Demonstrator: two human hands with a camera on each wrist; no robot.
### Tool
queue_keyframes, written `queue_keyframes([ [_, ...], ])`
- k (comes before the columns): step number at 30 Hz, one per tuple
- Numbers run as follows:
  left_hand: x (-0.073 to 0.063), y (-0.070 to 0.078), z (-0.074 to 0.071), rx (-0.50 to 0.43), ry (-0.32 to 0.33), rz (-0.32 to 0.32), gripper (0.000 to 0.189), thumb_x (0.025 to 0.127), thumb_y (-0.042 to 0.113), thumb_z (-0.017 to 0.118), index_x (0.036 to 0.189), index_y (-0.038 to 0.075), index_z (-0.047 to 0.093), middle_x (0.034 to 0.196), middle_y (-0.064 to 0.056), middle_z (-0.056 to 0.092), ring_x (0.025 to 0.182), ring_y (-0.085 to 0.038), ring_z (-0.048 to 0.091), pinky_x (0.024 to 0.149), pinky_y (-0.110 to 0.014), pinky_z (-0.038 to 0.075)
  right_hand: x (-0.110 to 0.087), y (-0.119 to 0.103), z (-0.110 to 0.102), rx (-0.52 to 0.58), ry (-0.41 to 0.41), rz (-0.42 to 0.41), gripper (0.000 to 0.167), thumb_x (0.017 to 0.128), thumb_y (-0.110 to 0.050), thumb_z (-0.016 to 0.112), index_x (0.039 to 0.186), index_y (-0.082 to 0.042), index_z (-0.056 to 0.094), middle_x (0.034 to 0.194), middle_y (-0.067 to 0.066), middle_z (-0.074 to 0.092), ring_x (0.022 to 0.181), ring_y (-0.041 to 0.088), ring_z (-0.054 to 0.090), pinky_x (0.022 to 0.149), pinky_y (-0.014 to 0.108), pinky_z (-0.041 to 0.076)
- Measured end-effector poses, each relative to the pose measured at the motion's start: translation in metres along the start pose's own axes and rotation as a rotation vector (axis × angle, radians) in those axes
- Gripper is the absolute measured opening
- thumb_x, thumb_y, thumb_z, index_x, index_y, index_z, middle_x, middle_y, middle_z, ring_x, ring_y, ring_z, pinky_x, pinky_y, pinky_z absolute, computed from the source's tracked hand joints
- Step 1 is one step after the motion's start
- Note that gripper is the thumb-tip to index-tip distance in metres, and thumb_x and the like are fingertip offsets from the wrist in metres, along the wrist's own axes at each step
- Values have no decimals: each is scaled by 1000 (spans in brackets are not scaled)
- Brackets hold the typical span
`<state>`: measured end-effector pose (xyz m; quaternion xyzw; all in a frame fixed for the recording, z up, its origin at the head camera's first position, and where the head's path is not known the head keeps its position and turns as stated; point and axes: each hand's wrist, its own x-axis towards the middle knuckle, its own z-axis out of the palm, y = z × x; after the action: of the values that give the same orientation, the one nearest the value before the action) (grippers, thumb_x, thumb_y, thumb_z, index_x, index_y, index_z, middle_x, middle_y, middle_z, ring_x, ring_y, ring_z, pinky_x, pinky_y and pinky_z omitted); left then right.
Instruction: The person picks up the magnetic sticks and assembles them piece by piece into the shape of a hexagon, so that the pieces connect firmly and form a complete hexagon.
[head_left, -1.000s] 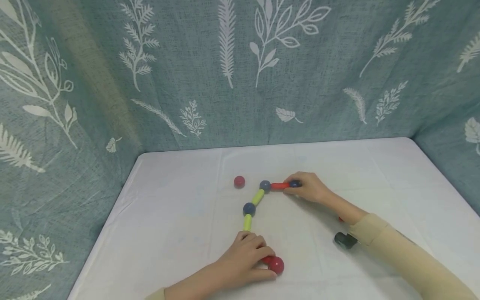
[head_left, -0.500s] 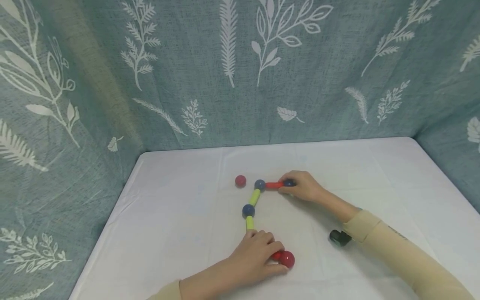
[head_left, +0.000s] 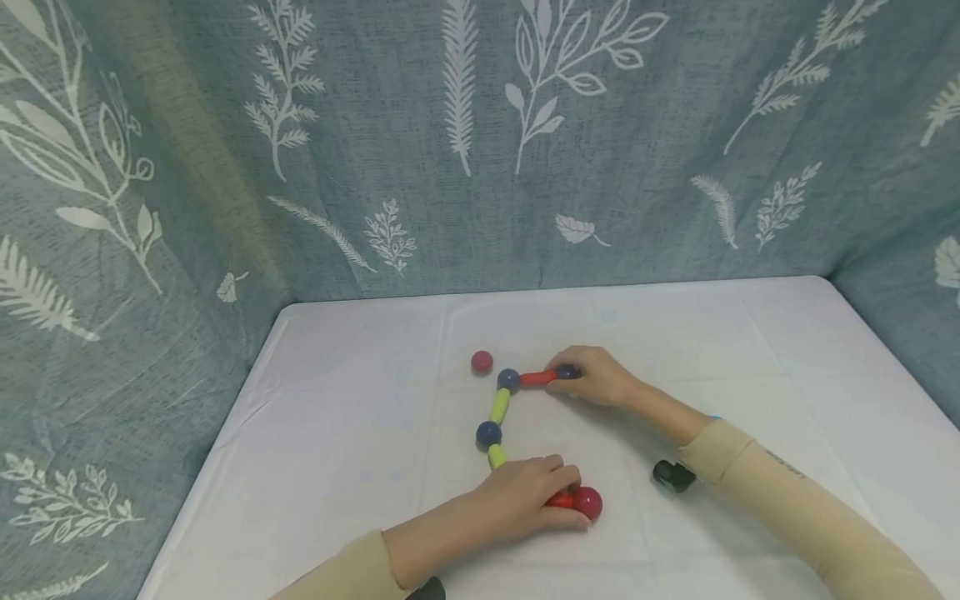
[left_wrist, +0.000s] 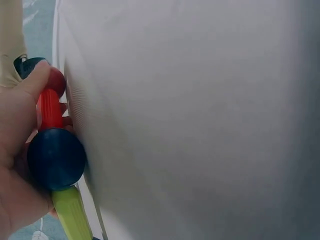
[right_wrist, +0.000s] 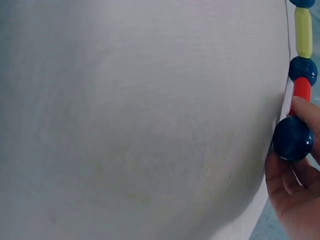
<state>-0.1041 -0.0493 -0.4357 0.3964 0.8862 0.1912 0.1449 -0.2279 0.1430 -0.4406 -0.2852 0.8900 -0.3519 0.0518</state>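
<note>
A bent chain of magnetic building sticks and balls lies between both hands. My left hand (head_left: 517, 500) grips its near end, round a red stick (left_wrist: 50, 109). A red ball (head_left: 587, 503) caps that stick, and a blue ball (left_wrist: 56, 159) joins it to a lime stick (head_left: 497, 456). Farther along are a blue ball (head_left: 489, 434), a second lime stick (head_left: 500, 407) and another blue ball (head_left: 508, 380). My right hand (head_left: 596, 379) pinches the far end, thumb on a red stick (right_wrist: 301, 90), fingers by its blue end ball (right_wrist: 293, 138).
A loose red ball (head_left: 482, 362) lies beyond the chain. A small blue thing (head_left: 715, 417) shows partly behind the right forearm. Dark devices, one by the right cuff (head_left: 672, 476), sit at the sleeves. The white cloth-covered table (head_left: 337, 400) meets a patterned curtain (head_left: 390, 150).
My left hand has moved right and slightly away, carrying the red ball end with it. My right hand has shifted left with its end, and the chain bends more sharply.
</note>
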Motion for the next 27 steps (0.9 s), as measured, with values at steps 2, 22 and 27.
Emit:
queue_keyframes([
  [2, 2, -1, 1, -14, 6, 2, 35, 88, 51, 67, 108, 22, 61, 80, 12, 49, 69, 0, 45, 56, -13, 37, 0, -1, 1, -5, -14, 5, 26, 85, -17, 76, 109, -9, 71, 99, 0, 68, 93, 17, 61, 83, 35, 49],
  [22, -1, 1, 4, -63, 42, -39, 38, 90, 44, 68, 120, 22, 62, 87, 13, 54, 73, 2, 48, 60, -13, 39, -5, 3, -2, 82, -76, -9, 39, 86, -15, 75, 123, -8, 64, 120, 9, 64, 113, 27, 59, 93, 41, 50],
  [27, -2, 5, 7, -71, 46, -42, 37, 90, 44, 68, 120, 22, 62, 86, 14, 53, 72, 2, 47, 59, -13, 38, -5, 1, 1, 78, -69, -14, 40, 86, -14, 75, 124, -8, 64, 122, 8, 64, 115, 27, 58, 94, 40, 49],
])
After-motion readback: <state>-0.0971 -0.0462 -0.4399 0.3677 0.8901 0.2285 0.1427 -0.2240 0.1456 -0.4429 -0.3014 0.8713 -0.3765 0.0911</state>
